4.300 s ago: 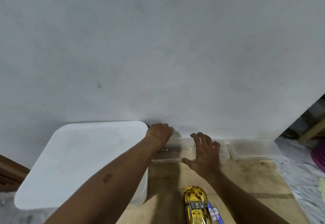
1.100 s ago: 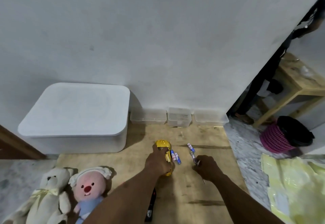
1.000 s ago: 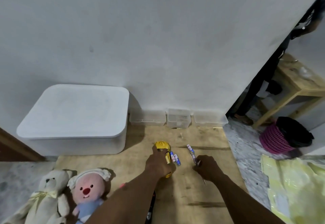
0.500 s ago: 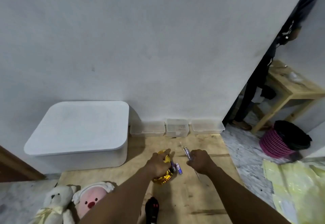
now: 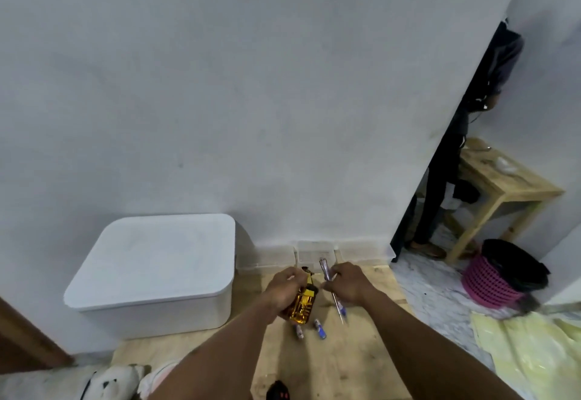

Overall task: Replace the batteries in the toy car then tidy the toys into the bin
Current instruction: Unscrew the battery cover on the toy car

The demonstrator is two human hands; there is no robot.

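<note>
one white bin (image 5: pixel 157 258) sits lidded beside three clear boxes (image 5: pixel 314 254).

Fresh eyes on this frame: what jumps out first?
The gold toy car, gripped in the left hand at centre frame, with the right hand holding a screwdriver right beside it. Next comes the big white lidded bin against the wall at left. Loose batteries lie on the wooden floor just below the car.
</note>
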